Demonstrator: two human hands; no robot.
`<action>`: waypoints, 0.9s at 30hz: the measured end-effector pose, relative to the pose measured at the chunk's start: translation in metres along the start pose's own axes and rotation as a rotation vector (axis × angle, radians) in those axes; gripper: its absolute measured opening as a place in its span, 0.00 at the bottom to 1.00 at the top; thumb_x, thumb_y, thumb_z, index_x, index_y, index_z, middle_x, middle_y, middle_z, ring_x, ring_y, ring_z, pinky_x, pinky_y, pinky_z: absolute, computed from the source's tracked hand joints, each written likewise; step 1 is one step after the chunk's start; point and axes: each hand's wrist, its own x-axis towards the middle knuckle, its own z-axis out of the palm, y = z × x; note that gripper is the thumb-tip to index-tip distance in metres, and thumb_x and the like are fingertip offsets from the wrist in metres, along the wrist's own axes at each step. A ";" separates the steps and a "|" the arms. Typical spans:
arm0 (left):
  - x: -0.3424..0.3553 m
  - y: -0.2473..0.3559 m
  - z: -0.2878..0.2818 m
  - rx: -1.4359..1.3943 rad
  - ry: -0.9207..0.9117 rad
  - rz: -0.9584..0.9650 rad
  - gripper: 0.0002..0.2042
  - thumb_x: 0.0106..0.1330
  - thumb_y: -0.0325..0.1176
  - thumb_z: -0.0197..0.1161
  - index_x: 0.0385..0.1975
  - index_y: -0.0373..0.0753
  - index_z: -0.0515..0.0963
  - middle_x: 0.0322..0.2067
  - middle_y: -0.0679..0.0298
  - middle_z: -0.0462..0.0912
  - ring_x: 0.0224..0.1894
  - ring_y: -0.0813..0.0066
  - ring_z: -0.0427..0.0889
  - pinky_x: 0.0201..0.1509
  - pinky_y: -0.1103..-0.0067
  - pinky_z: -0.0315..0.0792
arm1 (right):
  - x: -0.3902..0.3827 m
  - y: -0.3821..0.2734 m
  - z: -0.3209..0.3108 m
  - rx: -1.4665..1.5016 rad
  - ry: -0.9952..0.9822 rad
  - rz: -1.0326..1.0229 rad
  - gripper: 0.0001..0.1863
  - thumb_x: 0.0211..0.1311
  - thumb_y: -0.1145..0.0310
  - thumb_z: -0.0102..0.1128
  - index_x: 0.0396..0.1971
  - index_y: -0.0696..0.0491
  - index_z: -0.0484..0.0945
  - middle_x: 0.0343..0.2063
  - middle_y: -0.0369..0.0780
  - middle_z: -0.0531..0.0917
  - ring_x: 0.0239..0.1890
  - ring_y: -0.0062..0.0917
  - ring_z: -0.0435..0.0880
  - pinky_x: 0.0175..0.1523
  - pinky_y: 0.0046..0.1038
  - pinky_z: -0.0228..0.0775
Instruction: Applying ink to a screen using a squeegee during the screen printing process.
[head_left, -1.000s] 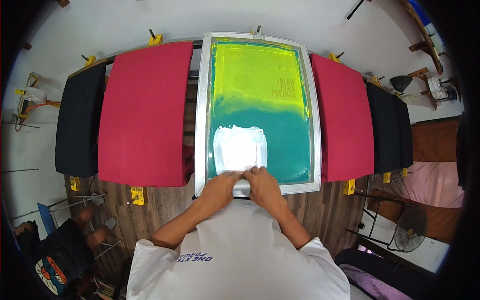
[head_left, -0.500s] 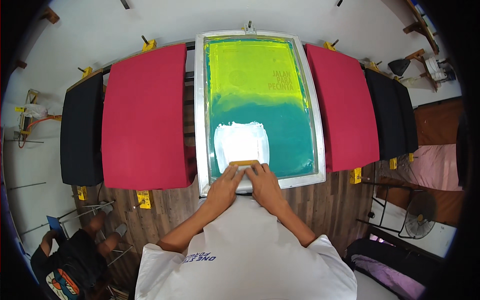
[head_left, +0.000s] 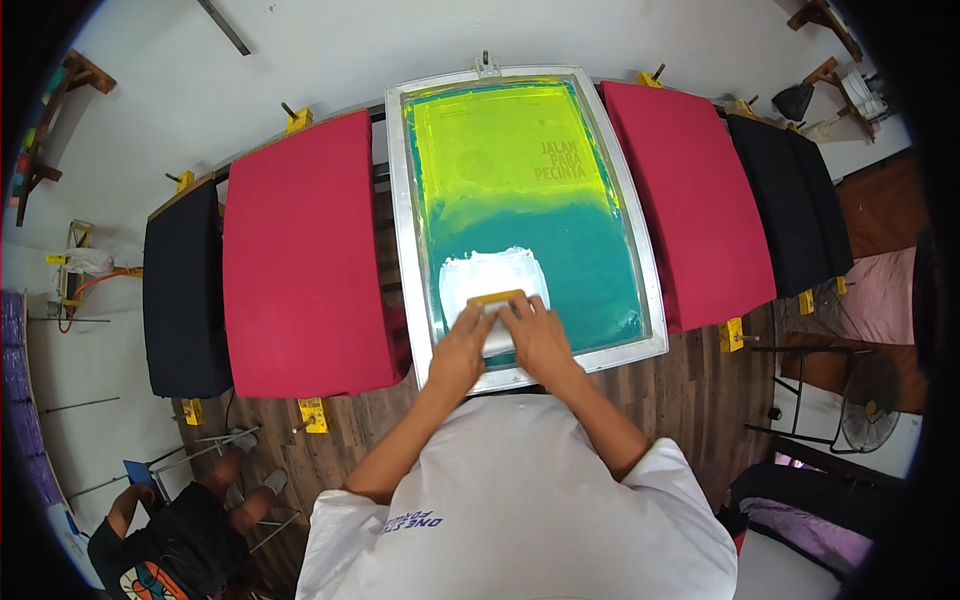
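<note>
A silver-framed printing screen lies in front of me, its mesh yellow-green at the far end and teal nearer me. White ink covers a patch at its near left part. My left hand and my right hand are closed side by side on a squeegee with a yellow edge. It rests at the near side of the white patch. My fingers hide part of its pale body. The lettering and a faint round design show on the far half of the mesh.
Boards covered in red cloth and black cloth flank the screen, with another red board at right. Yellow clamps stick out at their ends. A person in black sits at lower left. A fan stands at right.
Both hands have pushed the squeegee a little away from me, from the screen's near edge into the white ink. The whole view has shifted and tilted slightly.
</note>
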 end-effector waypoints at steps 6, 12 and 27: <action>-0.029 0.034 -0.029 -0.103 -0.245 -0.098 0.32 0.45 0.14 0.59 0.57 0.36 0.74 0.59 0.47 0.73 0.56 0.47 0.77 0.56 0.63 0.76 | -0.036 -0.020 -0.029 0.098 -0.223 0.070 0.23 0.44 0.82 0.61 0.45 0.53 0.78 0.47 0.42 0.76 0.51 0.38 0.75 0.47 0.40 0.70; 0.016 0.022 -0.035 -0.081 -0.024 -0.058 0.32 0.45 0.13 0.56 0.56 0.38 0.75 0.57 0.50 0.77 0.57 0.49 0.78 0.59 0.66 0.75 | 0.015 -0.008 -0.033 0.011 -0.089 0.062 0.16 0.51 0.79 0.58 0.42 0.52 0.79 0.41 0.41 0.79 0.46 0.37 0.76 0.43 0.39 0.68; -0.006 0.033 -0.045 -0.126 -0.155 -0.083 0.34 0.45 0.12 0.55 0.59 0.34 0.73 0.58 0.45 0.75 0.61 0.49 0.74 0.66 0.66 0.69 | -0.009 -0.017 -0.035 0.041 -0.157 0.050 0.17 0.52 0.79 0.56 0.44 0.51 0.79 0.42 0.40 0.78 0.46 0.36 0.76 0.45 0.39 0.67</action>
